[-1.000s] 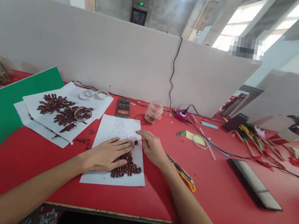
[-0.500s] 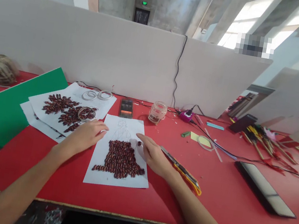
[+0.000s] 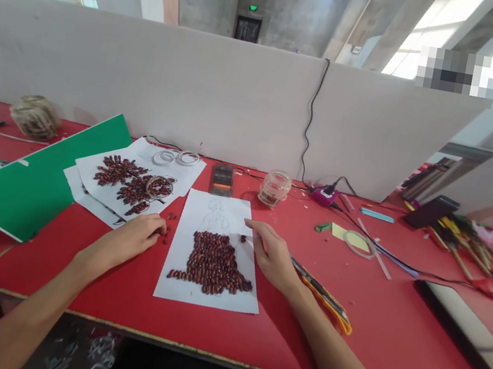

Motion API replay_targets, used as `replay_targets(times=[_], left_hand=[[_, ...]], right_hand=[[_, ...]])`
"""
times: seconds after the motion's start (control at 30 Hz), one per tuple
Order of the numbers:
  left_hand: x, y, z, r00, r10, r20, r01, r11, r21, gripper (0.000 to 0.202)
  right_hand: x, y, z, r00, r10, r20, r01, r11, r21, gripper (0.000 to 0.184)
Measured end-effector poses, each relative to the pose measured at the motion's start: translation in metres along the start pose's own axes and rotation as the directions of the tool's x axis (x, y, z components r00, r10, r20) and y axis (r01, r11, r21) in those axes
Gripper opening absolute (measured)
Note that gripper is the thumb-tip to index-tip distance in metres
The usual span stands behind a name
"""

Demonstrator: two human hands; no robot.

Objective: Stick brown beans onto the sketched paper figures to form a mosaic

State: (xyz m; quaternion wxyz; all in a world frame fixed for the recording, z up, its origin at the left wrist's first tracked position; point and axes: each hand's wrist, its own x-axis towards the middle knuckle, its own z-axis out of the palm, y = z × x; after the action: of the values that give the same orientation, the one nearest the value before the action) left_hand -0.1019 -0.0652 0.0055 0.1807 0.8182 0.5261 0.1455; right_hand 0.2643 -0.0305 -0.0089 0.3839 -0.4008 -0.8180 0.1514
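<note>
Sheet [image 3: 221, 218]: white, flat on red table [image 3: 347, 317], pencilled figure.
Beans [image 3: 212, 264]: dark brown, dress-shaped patch on sheet's lower half.
Loose beans [image 3: 168, 226]: just left of sheet.

Both forearms bare, left hand [image 3: 129, 240] and right hand [image 3: 272, 256] ungloved

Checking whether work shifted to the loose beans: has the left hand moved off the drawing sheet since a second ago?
Yes. The left hand moved left off the white sheet to the loose beans.

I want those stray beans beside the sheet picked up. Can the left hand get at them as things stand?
Probably yes. The left hand lies on the red table with its fingers right by the loose beans; nothing stands between them, and the bean-covered sheet lies just beyond.
</note>
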Motion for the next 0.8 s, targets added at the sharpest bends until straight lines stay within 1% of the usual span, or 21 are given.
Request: replay_targets(times=[0.2,0.3,0.37,0.4,0.47,0.5,0.6,0.67,0.73,0.8], left_hand=[[0.007,0.015,-0.007,1.0,0.013,0.014,-0.013,0.999,0.03,0.022],[0.013,0.016,-0.012,0.999,0.013,0.037,-0.015,0.998,0.059,0.021],[0.014,0.013,-0.013,0.999,0.017,0.045,-0.02,0.998,0.058,0.021],[0.014,0.01,-0.013,0.999,0.021,0.027,-0.022,0.998,0.051,0.021],[0.013,0.0,-0.016,0.998,0.031,-0.053,-0.028,0.998,0.049,0.024],[0.013,-0.007,-0.018,0.994,0.029,-0.101,-0.023,0.998,0.063,0.027],[0.019,-0.035,-0.029,0.972,-0.031,-0.234,0.067,0.987,0.145,0.035],[0.029,-0.052,-0.037,0.954,-0.064,-0.294,0.127,0.972,0.198,0.036],[0.042,-0.063,-0.04,0.962,-0.034,-0.272,0.104,0.963,0.248,0.031],[0.054,-0.064,-0.039,0.971,-0.003,-0.24,0.073,0.957,0.281,0.025]], right_hand=[[0.001,0.0,-0.001,1.0,0.005,-0.021,-0.005,1.0,-0.006,0.033],[0.001,0.001,-0.006,1.0,0.01,-0.018,-0.011,0.999,-0.052,0.032],[0.0,0.002,-0.014,1.0,0.023,-0.005,-0.023,0.994,-0.108,0.032],[-0.002,0.003,-0.02,0.999,0.036,0.005,-0.035,0.989,-0.144,0.032],[-0.009,0.006,-0.031,0.997,0.082,0.012,-0.076,0.967,-0.243,0.033],[-0.014,0.008,-0.037,0.993,0.103,0.049,-0.084,0.949,-0.305,0.034],[-0.037,0.016,-0.049,0.964,0.187,0.188,-0.077,0.875,-0.478,0.04],[-0.052,0.024,-0.055,0.95,0.234,0.207,-0.085,0.831,-0.549,0.048],[-0.064,0.034,-0.059,0.951,0.238,0.196,-0.089,0.822,-0.563,0.052],[-0.069,0.04,-0.063,0.959,0.23,0.168,-0.099,0.822,-0.561,0.053]])
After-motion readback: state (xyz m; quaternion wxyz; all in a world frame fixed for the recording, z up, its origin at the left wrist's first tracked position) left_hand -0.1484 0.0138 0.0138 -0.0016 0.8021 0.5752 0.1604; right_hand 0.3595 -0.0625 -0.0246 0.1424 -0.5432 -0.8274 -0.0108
